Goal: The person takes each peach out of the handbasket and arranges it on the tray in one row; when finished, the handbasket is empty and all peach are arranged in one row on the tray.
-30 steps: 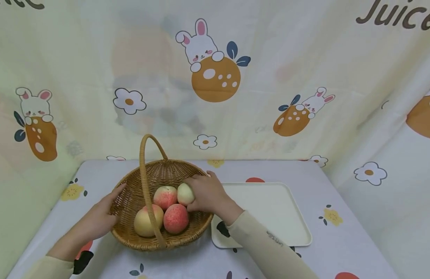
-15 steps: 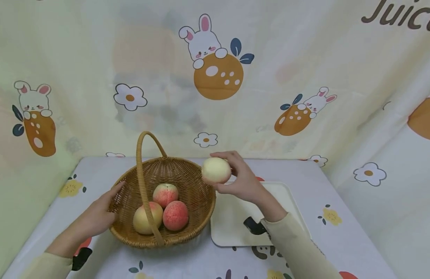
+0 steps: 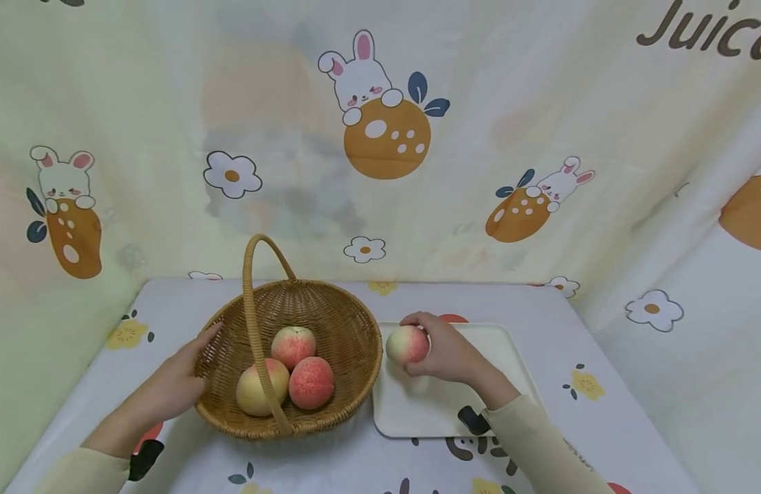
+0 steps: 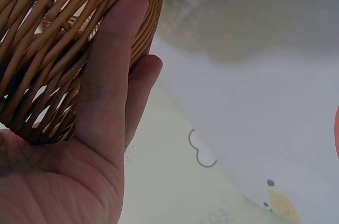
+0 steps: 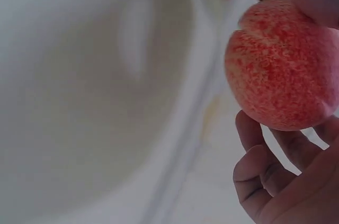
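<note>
Head view: the right hand (image 3: pixel 445 350) grips a pale-and-pink peach (image 3: pixel 406 344) between thumb and fingers, spread about as wide as the fruit. The peach is over the rear left part of the white tray (image 3: pixel 429 415), near its left edge, with a shadow on the tray below it. The tray's surface stretches toward its front and right edges, and table (image 3: pixel 331 470) continues on the right and in front. Just left of the tray, the right rim of the wicker basket (image 3: pixel 346 336) comes right up to its left edge. Inside the basket sit a pink-topped peach (image 3: pixel 294 346), a red peach (image 3: pixel 312 383) and a yellowish peach (image 3: pixel 249 392), close together; the tall handle (image 3: pixel 250 309) arches up at the left and crosses in front of the yellowish one. The left hand (image 3: pixel 176 384) rests at the basket's left rim.

Left wrist view: two fingers of the left hand lie extended along the basket's woven outer wall, touching it. Beyond the fingertips and to the right, pale printed cloth spreads wide.

Right wrist view: the held peach shows its red side and crease, the thumb above and bent fingers below. The basket's weave shows in the upper right corner, behind the fruit. To the left, past a pale strip, lies a large blurred surface with a curved edge.
</note>
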The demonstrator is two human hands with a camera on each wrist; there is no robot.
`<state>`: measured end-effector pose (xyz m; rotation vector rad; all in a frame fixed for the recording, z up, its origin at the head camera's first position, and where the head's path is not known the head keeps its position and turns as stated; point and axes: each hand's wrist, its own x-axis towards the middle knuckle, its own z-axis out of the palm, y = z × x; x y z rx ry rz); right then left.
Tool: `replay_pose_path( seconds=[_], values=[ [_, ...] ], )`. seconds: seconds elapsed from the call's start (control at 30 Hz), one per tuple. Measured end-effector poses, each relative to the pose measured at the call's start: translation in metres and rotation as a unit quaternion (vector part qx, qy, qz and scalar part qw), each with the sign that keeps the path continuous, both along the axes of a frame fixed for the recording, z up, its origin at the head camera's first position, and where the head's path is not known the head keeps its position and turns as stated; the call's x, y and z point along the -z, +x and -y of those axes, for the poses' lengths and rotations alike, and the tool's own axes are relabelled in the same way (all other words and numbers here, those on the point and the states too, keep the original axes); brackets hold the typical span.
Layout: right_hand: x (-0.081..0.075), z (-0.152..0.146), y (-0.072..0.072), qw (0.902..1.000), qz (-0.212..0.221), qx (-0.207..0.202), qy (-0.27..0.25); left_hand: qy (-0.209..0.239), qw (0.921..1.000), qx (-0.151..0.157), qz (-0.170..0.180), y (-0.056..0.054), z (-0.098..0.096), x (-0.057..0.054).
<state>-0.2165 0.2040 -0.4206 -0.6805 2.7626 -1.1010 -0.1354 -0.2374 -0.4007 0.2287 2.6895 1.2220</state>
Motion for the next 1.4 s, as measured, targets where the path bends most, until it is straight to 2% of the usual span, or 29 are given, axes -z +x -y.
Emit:
replay_pose_path(
  seconds=[0.1,0.2,0.3,0.5,0.67,0.83,1.03,1.13,1.23,1.4],
  values=[
    [0.015,0.002,0.001,0.9989,-0.009,-0.009,0.046,-0.005,1.0000,0.000,0.000,-0.001,0.000,0.002],
    [0.023,0.005,0.002,0.9972,-0.021,-0.022,0.069,-0.010,0.9999,-0.002,0.000,-0.001,-0.001,0.003],
    [0.024,0.005,0.002,0.9970,-0.020,-0.036,0.066,-0.013,0.9999,-0.002,-0.002,-0.001,-0.001,0.003],
    [0.018,0.001,0.003,0.9971,0.025,-0.060,0.039,-0.017,0.9998,-0.004,-0.008,0.000,0.000,0.000],
    [0.018,0.000,0.003,0.9973,0.035,-0.052,0.039,-0.016,0.9998,-0.003,-0.009,-0.001,-0.001,0.000],
    [0.019,0.001,0.006,0.9981,0.037,-0.027,0.041,-0.013,0.9999,-0.003,-0.011,0.001,-0.002,0.001],
    [0.020,0.002,0.010,0.9973,0.023,0.003,0.070,-0.015,0.9998,-0.007,-0.009,0.002,-0.004,0.001],
    [0.014,0.001,0.011,0.9961,0.028,0.003,0.084,-0.016,0.9998,-0.008,-0.010,0.003,-0.004,0.001],
    [-0.003,-0.002,0.011,0.9965,0.025,-0.009,0.079,-0.015,0.9998,-0.007,-0.011,0.002,-0.004,0.002],
    [-0.045,0.011,0.008,0.9993,-0.003,-0.036,-0.008,-0.017,0.9997,-0.006,-0.015,0.002,-0.004,0.003]
  ],
)
